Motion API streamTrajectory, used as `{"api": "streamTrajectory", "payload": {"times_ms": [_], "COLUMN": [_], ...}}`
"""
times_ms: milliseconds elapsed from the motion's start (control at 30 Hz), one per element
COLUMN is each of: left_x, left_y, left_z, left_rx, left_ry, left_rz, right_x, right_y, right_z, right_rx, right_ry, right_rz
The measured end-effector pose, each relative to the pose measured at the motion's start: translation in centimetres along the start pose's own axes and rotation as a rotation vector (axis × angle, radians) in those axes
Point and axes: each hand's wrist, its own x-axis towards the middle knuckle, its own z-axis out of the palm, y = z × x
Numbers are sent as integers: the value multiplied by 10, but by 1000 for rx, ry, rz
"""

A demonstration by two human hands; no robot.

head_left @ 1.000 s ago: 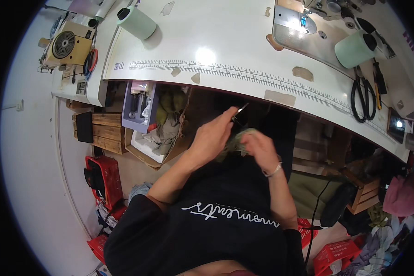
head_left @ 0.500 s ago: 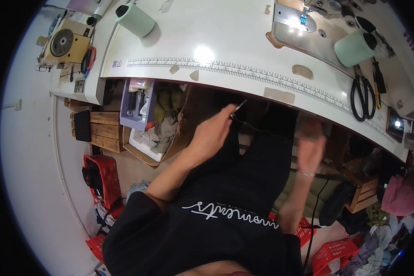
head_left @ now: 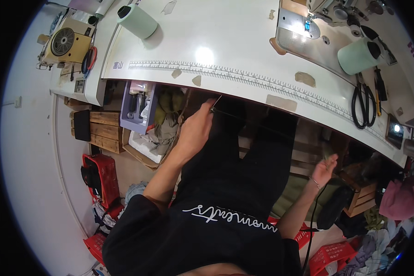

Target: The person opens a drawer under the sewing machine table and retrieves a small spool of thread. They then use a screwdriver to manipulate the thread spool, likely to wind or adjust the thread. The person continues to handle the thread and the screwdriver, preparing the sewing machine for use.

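My left hand (head_left: pixel 195 133) is closed below the table's front edge, with a thin metal tool (head_left: pixel 217 100) sticking out past its fingers; its exact kind I cannot tell. A fine dark strand seems to run from beside it toward the right, lost against my dark trousers. Farther right, my right hand (head_left: pixel 324 171) is raised beneath the table with its fingers curled together. At its fingertips is a blurred greenish thing (head_left: pixel 327 152), too smeared to name.
A white sewing table (head_left: pixel 207 41) with a printed ruler spans the far side, carrying a sewing machine (head_left: pixel 303 27), mint thread cones (head_left: pixel 137 21) and black scissors (head_left: pixel 363 103). An open drawer (head_left: pixel 138 117) hangs at left over a cardboard box. Red baskets (head_left: pixel 331 257) and fabric lie around.
My left hand has moved left and slightly down, keeping the metal tool. My right hand has gone right and down, away from the left one.
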Motion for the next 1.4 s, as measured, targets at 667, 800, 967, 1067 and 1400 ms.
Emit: {"api": "streamTrajectory", "payload": {"times_ms": [667, 800, 967, 1067, 1400], "left_x": [-3, -1, 9, 8, 4], "left_y": [10, 24, 20, -2, -19], "left_z": [8, 22, 13, 9, -16], "left_rx": [-51, -192, -368, -414, -469], "left_ry": [-61, -116, -59, 70, 168], "left_rz": [139, 81, -84, -157, -224], "right_x": [-24, -35, -38, -32, 9], "right_y": [68, 61, 66, 43, -45], "right_z": [65, 72, 60, 35, -60], "right_rx": [-290, -478, -304, -200, -524], "right_ry": [-147, -264, -184, -228, 420], "right_rz": [161, 140, 103, 42, -477]}}
